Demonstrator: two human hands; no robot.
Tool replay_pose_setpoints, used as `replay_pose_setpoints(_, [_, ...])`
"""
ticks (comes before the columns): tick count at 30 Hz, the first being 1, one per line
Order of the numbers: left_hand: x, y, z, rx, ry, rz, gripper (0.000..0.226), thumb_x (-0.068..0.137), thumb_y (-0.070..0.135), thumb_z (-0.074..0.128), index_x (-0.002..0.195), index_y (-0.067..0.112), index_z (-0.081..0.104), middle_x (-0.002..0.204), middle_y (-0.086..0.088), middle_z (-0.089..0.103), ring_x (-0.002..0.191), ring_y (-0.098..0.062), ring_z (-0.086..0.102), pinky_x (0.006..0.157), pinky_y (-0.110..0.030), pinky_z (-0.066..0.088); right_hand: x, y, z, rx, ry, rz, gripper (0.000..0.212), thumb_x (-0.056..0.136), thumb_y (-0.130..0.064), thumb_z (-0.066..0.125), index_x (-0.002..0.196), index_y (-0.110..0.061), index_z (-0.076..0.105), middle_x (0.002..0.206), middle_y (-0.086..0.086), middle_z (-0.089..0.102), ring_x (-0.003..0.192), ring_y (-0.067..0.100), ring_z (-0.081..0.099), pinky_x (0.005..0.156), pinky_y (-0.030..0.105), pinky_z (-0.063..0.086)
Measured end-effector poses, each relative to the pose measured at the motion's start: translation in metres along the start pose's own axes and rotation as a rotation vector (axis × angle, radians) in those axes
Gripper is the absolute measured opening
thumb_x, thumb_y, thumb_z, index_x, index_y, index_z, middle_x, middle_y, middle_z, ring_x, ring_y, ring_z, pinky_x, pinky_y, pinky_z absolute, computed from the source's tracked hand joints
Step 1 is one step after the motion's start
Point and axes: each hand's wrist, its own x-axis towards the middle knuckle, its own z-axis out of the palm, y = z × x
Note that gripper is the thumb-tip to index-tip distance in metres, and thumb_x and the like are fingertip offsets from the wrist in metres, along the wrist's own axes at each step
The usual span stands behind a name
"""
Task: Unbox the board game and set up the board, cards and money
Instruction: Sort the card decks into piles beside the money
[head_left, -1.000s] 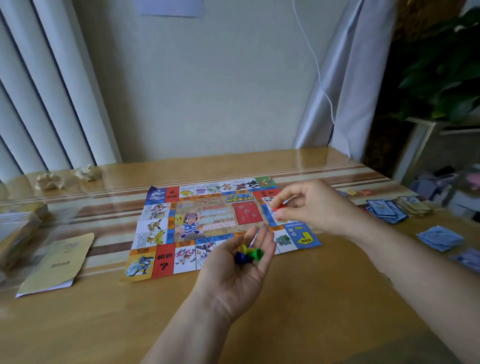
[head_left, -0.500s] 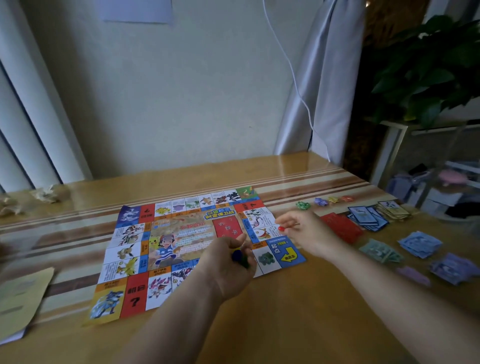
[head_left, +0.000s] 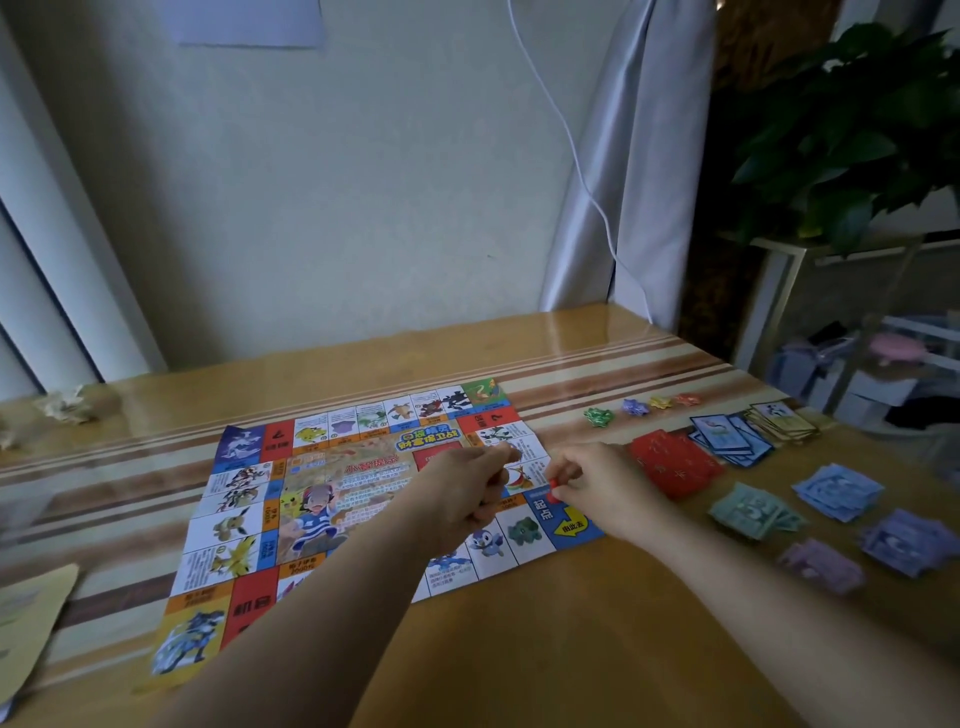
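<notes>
The right hand (head_left: 602, 486) pinches a small red token (head_left: 555, 484) over the flat paper board (head_left: 244, 525). The left hand (head_left: 462, 499) is curled tight; its contents cannot be told.

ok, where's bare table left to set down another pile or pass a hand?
Free: the table between the game board and its front edge; also the far strip between board and wall. Crowded: right of the board, with red cards, blue cards and money piles. The right hand pinches a red pawn over the board's near right corner.
</notes>
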Motion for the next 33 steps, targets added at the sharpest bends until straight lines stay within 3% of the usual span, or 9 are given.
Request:
replay_pose_setpoints(2, [0.002, 0.0, 0.0, 0.111, -0.002, 0.001, 0.027, 0.102, 0.027, 0.04, 0.106, 0.01, 0.06, 0.062, 0.001, 0.034, 0.049, -0.008, 0.025, 0.043, -0.018, 0.022, -0.001, 0.0, 0.001, -0.028, 0.007, -0.015, 0.016, 0.085, -0.014, 0.069, 0.099, -0.022, 0.069, 0.085, -0.013, 0.059, 0.085, 0.006, 0.059, 0.08, 0.024, 0.052])
replay_pose_setpoints(7, [0.005, 0.003, 0.006, 0.003, -0.026, -0.11, 0.032, 0.103, 0.022, 0.038, 0.104, 0.004, 0.065, 0.062, 0.0, 0.036, 0.049, -0.009, 0.027, 0.044, -0.02, 0.021, -0.004, -0.006, -0.013, 0.026, 0.02, -0.041, 0.031, 0.085, -0.018, 0.07, 0.115, -0.025, 0.064, 0.109, -0.011, 0.064, 0.098, 0.004, 0.058, 0.09, 0.024, 0.05])
replay_pose_setpoints(11, [0.008, 0.008, 0.016, 0.031, -0.026, -0.127, 0.028, 0.098, 0.013, 0.033, 0.077, 0.007, 0.051, 0.064, -0.002, 0.037, 0.051, -0.012, 0.029, 0.047, -0.022, 0.022, -0.009, -0.025, -0.027, 0.174, 0.0, -0.151, 0.027, 0.089, -0.018, 0.065, 0.115, -0.023, 0.066, 0.088, -0.022, 0.055, 0.089, 0.007, 0.058, 0.087, 0.028, 0.05])
replay_pose_setpoints(16, [0.011, 0.012, 0.028, 0.101, -0.04, -0.094, 0.021, 0.096, 0.01, 0.031, 0.084, 0.006, 0.048, 0.067, -0.003, 0.036, 0.052, -0.012, 0.031, 0.047, -0.022, 0.024, -0.01, -0.03, -0.026, 0.162, 0.045, -0.229, 0.011, 0.083, -0.015, 0.071, 0.094, -0.017, 0.072, 0.083, -0.011, 0.058, 0.078, 0.013, 0.058, 0.078, 0.037, 0.052])
replay_pose_setpoints(21, [0.01, 0.011, 0.027, 0.249, -0.047, 0.001, 0.027, 0.096, 0.005, 0.037, 0.076, 0.006, 0.054, 0.063, -0.002, 0.038, 0.054, -0.011, 0.029, 0.051, -0.023, 0.024, -0.007, -0.025, -0.034, 0.205, 0.0, -0.139, 0.013, 0.083, -0.014, 0.072, 0.096, -0.012, 0.07, 0.074, -0.009, 0.059, 0.065, 0.002, 0.057, 0.054, 0.011, 0.048])
replay_pose_setpoints(25, [0.011, 0.008, 0.027, 0.334, -0.079, 0.044, 0.024, 0.095, 0.001, 0.039, 0.09, 0.008, 0.062, 0.065, -0.005, 0.038, 0.054, -0.012, 0.03, 0.051, -0.024, 0.024, -0.006, -0.019, -0.037, 0.234, -0.084, -0.083, 0.019, 0.083, -0.017, 0.073, 0.1, -0.011, 0.067, 0.075, -0.003, 0.059, 0.062, 0.004, 0.058, 0.058, 0.015, 0.047])
replay_pose_setpoints(27, [0.011, 0.008, 0.025, 0.21, -0.068, 0.002, 0.023, 0.096, 0.002, 0.041, 0.1, 0.011, 0.061, 0.069, -0.004, 0.046, 0.053, -0.01, 0.033, 0.049, -0.022, 0.027, -0.007, -0.015, -0.037, 0.183, -0.101, -0.088, 0.024, 0.088, -0.021, 0.067, 0.111, -0.013, 0.066, 0.079, -0.006, 0.057, 0.064, 0.0, 0.052, 0.057, 0.01, 0.044])
replay_pose_setpoints(31, [0.014, 0.008, 0.014, -0.352, -0.038, -0.238, 0.021, 0.095, 0.003, 0.042, 0.105, 0.003, 0.061, 0.08, -0.008, 0.048, 0.059, -0.013, 0.041, 0.049, -0.02, 0.039, -0.011, -0.002, -0.028, 0.079, -0.113, -0.055, 0.024, 0.095, -0.019, 0.057, 0.116, -0.014, 0.065, 0.11, -0.004, 0.064, 0.092, 0.004, 0.055, 0.078, 0.013, 0.043])
replay_pose_setpoints(33, [0.015, 0.005, 0.01, -0.522, -0.04, -0.296, 0.027, 0.092, 0.0, 0.039, 0.111, -0.003, 0.059, 0.09, -0.013, 0.047, 0.069, -0.017, 0.046, 0.057, -0.025, 0.047, -0.014, 0.003, -0.022, 0.072, -0.121, -0.023, 0.018, 0.093, -0.017, 0.06, 0.109, -0.014, 0.066, 0.098, -0.008, 0.063, 0.089, 0.005, 0.056, 0.072, 0.01, 0.043])
